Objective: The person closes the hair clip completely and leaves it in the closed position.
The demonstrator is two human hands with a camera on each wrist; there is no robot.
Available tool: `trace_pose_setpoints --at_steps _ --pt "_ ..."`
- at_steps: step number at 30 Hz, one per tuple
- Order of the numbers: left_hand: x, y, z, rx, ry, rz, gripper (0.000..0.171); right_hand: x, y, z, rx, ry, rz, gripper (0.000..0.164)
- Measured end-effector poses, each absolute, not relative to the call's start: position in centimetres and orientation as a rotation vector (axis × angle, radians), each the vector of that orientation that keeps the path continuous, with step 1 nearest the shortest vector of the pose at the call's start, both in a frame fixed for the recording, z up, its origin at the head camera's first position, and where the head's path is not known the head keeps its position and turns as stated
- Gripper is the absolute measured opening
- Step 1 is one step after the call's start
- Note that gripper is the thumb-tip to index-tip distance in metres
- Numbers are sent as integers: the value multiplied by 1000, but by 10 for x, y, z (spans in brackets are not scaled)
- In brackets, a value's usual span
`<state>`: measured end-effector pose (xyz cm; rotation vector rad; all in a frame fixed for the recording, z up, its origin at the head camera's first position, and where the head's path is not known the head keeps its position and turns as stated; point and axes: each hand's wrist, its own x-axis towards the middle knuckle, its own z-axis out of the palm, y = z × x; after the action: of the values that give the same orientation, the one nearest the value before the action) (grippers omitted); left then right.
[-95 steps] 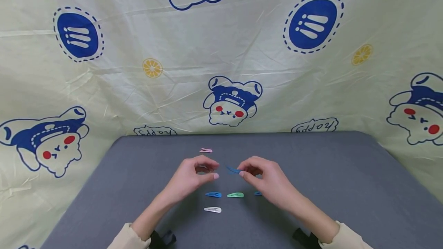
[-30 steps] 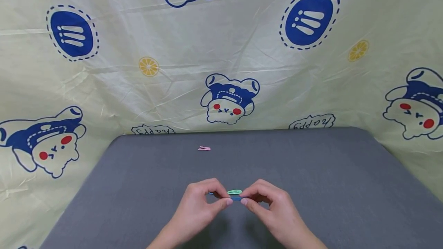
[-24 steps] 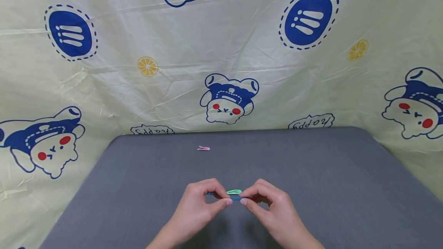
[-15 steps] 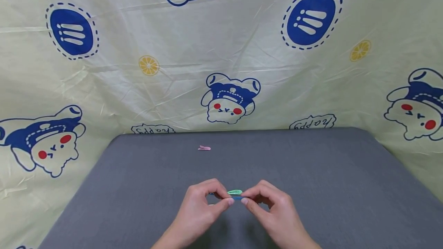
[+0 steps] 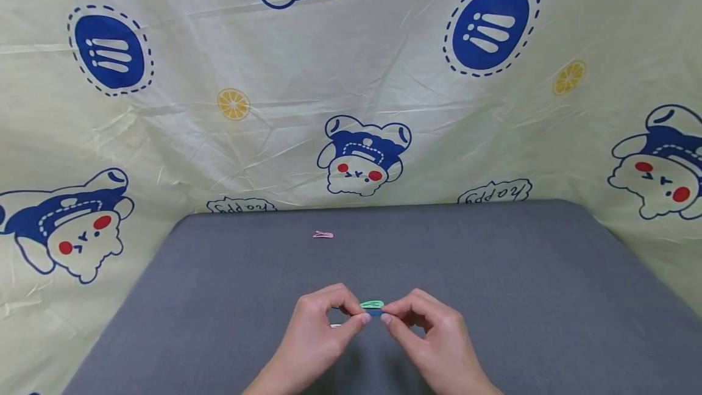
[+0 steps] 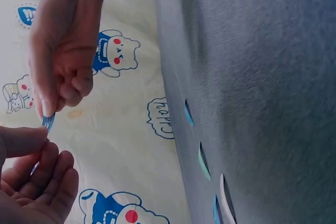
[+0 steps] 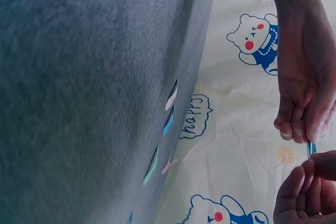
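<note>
Both hands pinch one blue snap hair clip held level above the table. My left hand has its left end between thumb and index finger; my right hand pinches the other end the same way. Only the clip's middle shows between the fingertips. Just beyond it lies a green hair clip. A white hair clip is mostly hidden behind the left hand. In the left wrist view, two more blue clips, one nearer and one farther, lie on the cloth.
A pink hair clip, its prongs spread, lies toward the back of the grey cloth-covered table. Behind the table hangs a pale printed curtain with blue cartoon figures.
About three seconds ago the right hand alone held the blue clip, prongs apart, farther forward. Both hands came nearer the body and the left took its other end; since then they are almost still.
</note>
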<state>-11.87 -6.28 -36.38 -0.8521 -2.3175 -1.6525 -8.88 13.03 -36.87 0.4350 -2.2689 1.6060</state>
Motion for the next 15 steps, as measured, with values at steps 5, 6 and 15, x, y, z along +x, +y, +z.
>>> trace_pose_setpoints --at_steps 5,6,15 --pt "-120 -63 -363 -849 -2286 -1632 22 -91 133 -368 425 -2269 1690 14" --pt "-120 -63 -364 -854 -2280 -1633 21 -91 134 -368 428 -2264 1716 12" --pt "-123 -63 -366 -891 -2216 -1530 22 -98 141 -369 396 -2348 1946 13"
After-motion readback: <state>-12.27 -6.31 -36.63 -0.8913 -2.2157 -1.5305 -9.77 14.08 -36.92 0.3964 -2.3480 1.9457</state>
